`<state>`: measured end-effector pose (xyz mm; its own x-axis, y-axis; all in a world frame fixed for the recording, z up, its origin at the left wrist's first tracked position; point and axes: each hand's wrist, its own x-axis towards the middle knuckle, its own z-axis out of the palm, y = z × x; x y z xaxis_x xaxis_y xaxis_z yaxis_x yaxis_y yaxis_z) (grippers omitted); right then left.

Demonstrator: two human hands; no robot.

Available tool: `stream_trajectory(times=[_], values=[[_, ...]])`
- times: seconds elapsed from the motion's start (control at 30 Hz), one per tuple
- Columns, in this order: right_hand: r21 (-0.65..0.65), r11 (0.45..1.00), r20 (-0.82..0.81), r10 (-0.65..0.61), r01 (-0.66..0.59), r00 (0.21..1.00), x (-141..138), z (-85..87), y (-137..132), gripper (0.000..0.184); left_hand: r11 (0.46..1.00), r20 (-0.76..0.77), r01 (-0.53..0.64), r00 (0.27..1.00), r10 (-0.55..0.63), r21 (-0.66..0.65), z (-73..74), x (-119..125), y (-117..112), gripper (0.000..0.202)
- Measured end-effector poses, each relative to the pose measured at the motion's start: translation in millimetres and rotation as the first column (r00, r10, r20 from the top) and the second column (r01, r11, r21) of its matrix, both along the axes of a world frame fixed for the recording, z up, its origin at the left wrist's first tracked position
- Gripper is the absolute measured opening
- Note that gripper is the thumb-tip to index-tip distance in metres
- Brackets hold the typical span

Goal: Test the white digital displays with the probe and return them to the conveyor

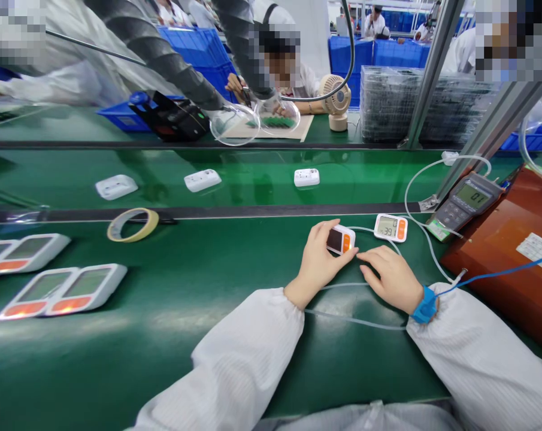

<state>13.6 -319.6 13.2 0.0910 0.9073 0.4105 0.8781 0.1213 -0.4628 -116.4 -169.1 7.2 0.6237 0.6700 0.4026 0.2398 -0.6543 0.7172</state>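
The left hand (pixel 318 257) is curled around a small white box with a dark screen and an orange button (pixel 341 239), holding it tipped up on the shiny green tabletop (pixel 185 311). The right hand (pixel 390 276) lies flat and open on the tabletop, at about four o'clock from the box, with its fingertips just beside it. A thin clear tube (pixel 351 320) runs under both wrists. A blue wrist strap (pixel 426 305) sits on the right wrist. At three o'clock from the held box lies a second white box showing numbers (pixel 390 227). Far off at nine o'clock lies a ring of yellow tape (pixel 133 225).
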Motion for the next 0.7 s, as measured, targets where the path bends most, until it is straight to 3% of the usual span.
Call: stream_trajectory(times=[0.1, 0.23, 0.37, 0.47, 0.6, 0.7], values=[[-0.013, 1.000, 0.056, -0.004, 0.004, 0.998, -5, 1.9, 0, 0.024, 0.998, 0.017, -0.069, 0.997, 0.069, -0.002, 0.8, 3, 0, 0.059], [0.020, 0.973, 0.192, -0.230, 0.230, 0.954, -4, 3.5, -1, 0.023, 0.994, 0.054, -0.113, 0.992, 0.114, -0.010, -0.7, 3, 1, 0.057], [-0.110, 0.937, 0.276, -0.291, 0.331, 0.916, -1, 3.3, -1, 0.020, 0.991, 0.056, -0.134, 0.989, 0.135, -0.015, -4.0, 4, 3, 0.059], [-0.190, 0.910, 0.328, -0.296, 0.370, 0.897, -2, 4.0, 0, 0.019, 0.996, -0.008, -0.085, 0.996, 0.085, 0.006, -7.2, 4, 3, 0.065], [-0.197, 0.865, 0.386, -0.363, 0.461, 0.848, -1, 5.4, 1, 0.023, 1.000, -0.112, -0.008, 0.994, 0.005, -0.026, -12.9, 5, 3, 0.080], [-0.155, 0.919, 0.329, -0.297, 0.361, 0.897, 0, 5.6, 0, 0.020, 0.998, -0.155, 0.032, 0.987, -0.040, -0.049, -14.8, 4, 3, 0.080]])
